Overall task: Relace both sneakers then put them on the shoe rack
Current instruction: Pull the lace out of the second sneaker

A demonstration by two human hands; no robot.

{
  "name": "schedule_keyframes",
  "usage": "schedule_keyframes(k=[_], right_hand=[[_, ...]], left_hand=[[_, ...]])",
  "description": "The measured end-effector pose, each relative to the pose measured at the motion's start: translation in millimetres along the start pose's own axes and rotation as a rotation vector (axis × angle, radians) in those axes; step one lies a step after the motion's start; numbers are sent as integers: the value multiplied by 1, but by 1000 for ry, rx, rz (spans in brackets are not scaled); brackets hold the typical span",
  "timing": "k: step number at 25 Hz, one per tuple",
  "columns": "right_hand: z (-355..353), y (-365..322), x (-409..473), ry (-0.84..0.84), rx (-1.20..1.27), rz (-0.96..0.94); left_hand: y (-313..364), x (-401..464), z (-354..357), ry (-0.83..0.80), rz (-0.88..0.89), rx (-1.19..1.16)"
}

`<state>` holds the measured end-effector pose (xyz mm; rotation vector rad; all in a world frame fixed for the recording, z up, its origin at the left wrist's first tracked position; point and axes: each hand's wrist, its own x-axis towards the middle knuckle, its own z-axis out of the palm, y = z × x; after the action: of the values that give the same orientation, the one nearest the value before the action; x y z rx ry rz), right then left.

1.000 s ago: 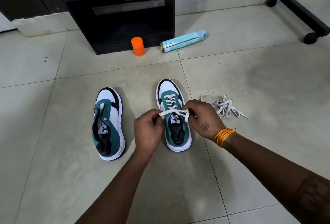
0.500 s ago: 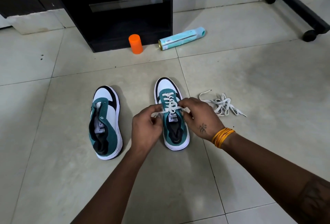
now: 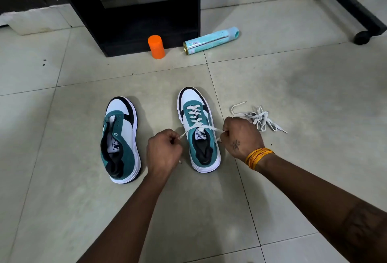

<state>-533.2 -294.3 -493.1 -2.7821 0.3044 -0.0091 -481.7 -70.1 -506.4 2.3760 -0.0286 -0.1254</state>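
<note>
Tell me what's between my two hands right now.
In the head view, the laced sneaker sits between the left hand and right hand, its white lace stretched across from one to the other.

There is only one view, from a wide-angle camera on the person's head. It looks forward and steeply down at the tiled floor (image 3: 293, 86), so the floor fills almost the whole frame. Both forearms enter from the bottom edge, at 6 o'clock, and reach toward the middle, where the left hand (image 3: 163, 150) and the right hand (image 3: 240, 137) are seen close. At 12 o'clock the base of a black cabinet (image 3: 134, 11) and a strip of wall mark the far limit of the view. Straight lines bend near the edges, as a wide lens makes them. No second view shares this scene.
</note>
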Motion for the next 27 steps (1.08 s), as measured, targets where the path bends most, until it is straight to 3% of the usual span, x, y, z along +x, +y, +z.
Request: schedule_keyframes(k=[5, 7, 12, 16, 18, 23, 25, 27], right_hand=[[-9, 9, 2, 36, 39, 132], [-13, 3, 2, 14, 67, 101], [-22, -26, -1, 15, 274, -202], [-23, -28, 0, 83, 261, -282], [-27, -28, -1, 108, 286, -270], [-31, -17, 1, 236, 346, -79], [-30, -17, -1, 192, 315, -79], [-31, -20, -1, 132, 297, -48]], left_hand=[[-3, 8, -16, 105, -109, 34], [-2, 11, -19, 85, -76, 74], [14, 2, -13, 17, 308, -33], [23, -2, -9, 1, 430, -92], [23, -1, -10, -10, 382, -111], [18, 11, -25, 40, -147, -586], [17, 15, -25, 2, -228, -623], [18, 12, -22, 7, -192, -498]])
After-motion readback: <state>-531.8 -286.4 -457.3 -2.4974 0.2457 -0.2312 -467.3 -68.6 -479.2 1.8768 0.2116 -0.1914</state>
